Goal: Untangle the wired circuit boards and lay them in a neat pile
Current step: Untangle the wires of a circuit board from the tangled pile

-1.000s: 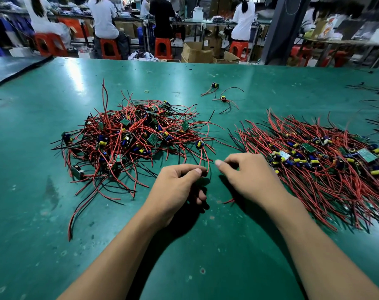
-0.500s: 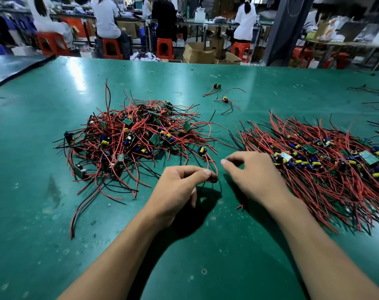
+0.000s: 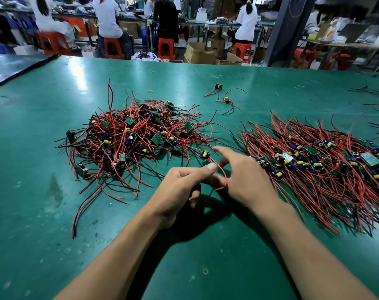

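Okay, both hands meet low centre over the green surface [image 3: 43,213], between two masses of wired circuit boards. Left hand [image 3: 182,187] has its fingers curled, thumb tip pressed onto a red wire [image 3: 224,176] at the index finger, so it pinches that wire. The wire arcs in a loop across the front of the right hand [image 3: 247,178] and runs up to a small board [image 3: 205,154] with a blue and yellow part, which lies on the surface just beside the right index fingertip. Right hand: index finger stretched out toward the tangled heap, thumb showing below it, remaining fingers hidden behind the left hand and the loop; cannot tell if it grips the wire or only touches it.

Tangled heap [image 3: 132,135] sits left of centre, red and black leads crossing every way, green boards poking out at mixed angles, several leads trailing toward the near edge. Sorted pile [image 3: 314,165] lies on the right, its leads combed roughly parallel toward the near right, boards lined in a band across its middle. The two are near each other but apart.

Two loose boards [image 3: 218,86] with leads lie farther back, centre. A rubber band [image 3: 150,91] lies behind the heap. Beyond the surface: seated people [image 3: 106,20] on orange stools [image 3: 111,47], cardboard boxes [image 3: 198,54].
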`<action>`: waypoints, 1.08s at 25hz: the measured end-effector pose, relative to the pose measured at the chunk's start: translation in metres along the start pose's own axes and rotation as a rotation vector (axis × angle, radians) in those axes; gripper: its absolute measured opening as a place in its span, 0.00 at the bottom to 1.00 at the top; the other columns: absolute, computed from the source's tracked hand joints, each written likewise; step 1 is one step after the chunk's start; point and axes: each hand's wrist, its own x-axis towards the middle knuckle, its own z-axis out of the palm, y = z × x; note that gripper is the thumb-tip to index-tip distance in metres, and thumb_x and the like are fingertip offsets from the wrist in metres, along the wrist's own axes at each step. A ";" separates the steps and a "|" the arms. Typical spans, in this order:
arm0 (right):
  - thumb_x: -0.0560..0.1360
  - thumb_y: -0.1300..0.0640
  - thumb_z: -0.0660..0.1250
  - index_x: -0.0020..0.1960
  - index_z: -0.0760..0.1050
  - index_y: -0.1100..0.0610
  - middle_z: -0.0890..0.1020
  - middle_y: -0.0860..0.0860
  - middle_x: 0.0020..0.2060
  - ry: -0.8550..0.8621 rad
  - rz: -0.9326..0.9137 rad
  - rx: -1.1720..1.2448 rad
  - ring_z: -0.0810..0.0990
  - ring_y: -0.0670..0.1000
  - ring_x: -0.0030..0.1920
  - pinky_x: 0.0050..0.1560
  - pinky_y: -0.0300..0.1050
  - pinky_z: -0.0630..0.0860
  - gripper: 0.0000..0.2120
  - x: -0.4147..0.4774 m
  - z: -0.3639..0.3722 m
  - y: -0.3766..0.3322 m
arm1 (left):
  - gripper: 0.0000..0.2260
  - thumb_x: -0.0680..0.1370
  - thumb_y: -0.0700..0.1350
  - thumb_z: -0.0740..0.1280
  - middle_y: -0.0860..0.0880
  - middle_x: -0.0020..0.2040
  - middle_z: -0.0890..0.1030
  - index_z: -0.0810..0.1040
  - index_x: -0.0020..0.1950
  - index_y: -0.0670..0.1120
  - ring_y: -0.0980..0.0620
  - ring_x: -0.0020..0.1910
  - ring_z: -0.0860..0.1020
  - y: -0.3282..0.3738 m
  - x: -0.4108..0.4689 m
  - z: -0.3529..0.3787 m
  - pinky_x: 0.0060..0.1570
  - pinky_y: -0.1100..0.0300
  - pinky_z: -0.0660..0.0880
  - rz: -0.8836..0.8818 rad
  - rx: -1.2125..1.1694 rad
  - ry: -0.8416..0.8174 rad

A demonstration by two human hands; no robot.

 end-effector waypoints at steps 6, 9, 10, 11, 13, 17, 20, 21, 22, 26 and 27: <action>0.77 0.47 0.70 0.56 0.83 0.53 0.86 0.49 0.44 0.192 0.075 0.479 0.82 0.48 0.39 0.41 0.42 0.77 0.12 0.003 0.020 0.001 | 0.25 0.72 0.66 0.68 0.34 0.31 0.71 0.86 0.46 0.45 0.46 0.28 0.61 0.003 -0.003 -0.008 0.29 0.57 0.57 -0.079 0.039 -0.213; 0.79 0.54 0.69 0.50 0.83 0.55 0.84 0.50 0.37 0.213 0.300 1.030 0.75 0.48 0.25 0.23 0.38 0.68 0.06 0.008 0.013 -0.010 | 0.19 0.69 0.60 0.72 0.39 0.46 0.85 0.86 0.44 0.45 0.52 0.28 0.73 0.002 0.005 -0.006 0.30 0.63 0.68 -0.090 -0.150 -0.053; 0.79 0.54 0.67 0.48 0.83 0.55 0.83 0.49 0.35 0.197 0.357 1.175 0.72 0.46 0.23 0.23 0.36 0.65 0.07 0.009 0.007 -0.011 | 0.17 0.70 0.58 0.72 0.41 0.46 0.85 0.86 0.43 0.44 0.53 0.28 0.75 0.001 0.008 -0.006 0.30 0.64 0.70 -0.108 -0.225 0.027; 0.78 0.54 0.66 0.47 0.83 0.54 0.82 0.49 0.34 0.164 0.387 1.295 0.70 0.45 0.23 0.24 0.35 0.63 0.08 0.009 0.001 -0.012 | 0.14 0.72 0.54 0.71 0.42 0.45 0.85 0.85 0.43 0.43 0.54 0.28 0.75 0.000 0.010 -0.006 0.30 0.65 0.72 -0.116 -0.278 0.091; 0.75 0.52 0.66 0.43 0.84 0.54 0.78 0.48 0.31 0.033 0.362 1.500 0.66 0.45 0.25 0.27 0.37 0.60 0.10 0.008 -0.010 -0.012 | 0.09 0.78 0.45 0.67 0.42 0.43 0.85 0.83 0.47 0.41 0.54 0.28 0.77 -0.002 0.012 -0.006 0.30 0.66 0.74 -0.109 -0.303 0.154; 0.72 0.50 0.65 0.38 0.82 0.56 0.68 0.49 0.29 -0.271 0.266 1.705 0.62 0.46 0.26 0.26 0.38 0.59 0.12 0.003 -0.017 -0.015 | 0.07 0.79 0.40 0.65 0.42 0.40 0.84 0.80 0.55 0.40 0.52 0.29 0.78 0.000 0.010 -0.003 0.30 0.65 0.75 -0.085 -0.294 0.136; 0.75 0.48 0.65 0.38 0.82 0.55 0.68 0.47 0.25 -0.354 0.239 1.505 0.65 0.43 0.23 0.26 0.36 0.62 0.14 0.002 -0.011 -0.019 | 0.07 0.80 0.42 0.64 0.43 0.36 0.83 0.80 0.52 0.41 0.51 0.28 0.79 0.002 0.009 -0.004 0.29 0.64 0.75 -0.086 -0.296 0.093; 0.75 0.48 0.66 0.39 0.83 0.55 0.68 0.46 0.24 -0.318 0.235 1.380 0.65 0.43 0.23 0.25 0.35 0.61 0.13 0.002 -0.007 -0.021 | 0.07 0.80 0.43 0.64 0.42 0.36 0.83 0.79 0.51 0.41 0.50 0.27 0.79 0.002 0.008 -0.004 0.28 0.63 0.76 -0.090 -0.289 0.076; 0.76 0.48 0.67 0.40 0.83 0.55 0.68 0.46 0.24 -0.246 0.240 1.278 0.65 0.43 0.22 0.24 0.34 0.62 0.13 0.002 -0.003 -0.023 | 0.06 0.80 0.42 0.64 0.41 0.36 0.83 0.78 0.50 0.41 0.49 0.27 0.80 0.002 0.007 -0.004 0.28 0.62 0.76 -0.094 -0.277 0.062; 0.80 0.46 0.66 0.42 0.82 0.57 0.72 0.48 0.25 0.009 0.308 1.080 0.69 0.46 0.25 0.27 0.37 0.68 0.16 0.004 0.014 -0.028 | 0.06 0.77 0.43 0.70 0.39 0.39 0.84 0.75 0.47 0.42 0.46 0.30 0.82 0.000 0.004 0.001 0.32 0.59 0.79 -0.072 -0.151 -0.003; 0.79 0.45 0.66 0.42 0.82 0.58 0.74 0.49 0.25 0.035 0.320 1.066 0.71 0.48 0.27 0.31 0.39 0.70 0.18 0.004 0.017 -0.029 | 0.08 0.75 0.45 0.71 0.41 0.39 0.84 0.76 0.46 0.42 0.48 0.31 0.81 -0.002 0.004 0.003 0.33 0.59 0.80 -0.046 -0.087 -0.014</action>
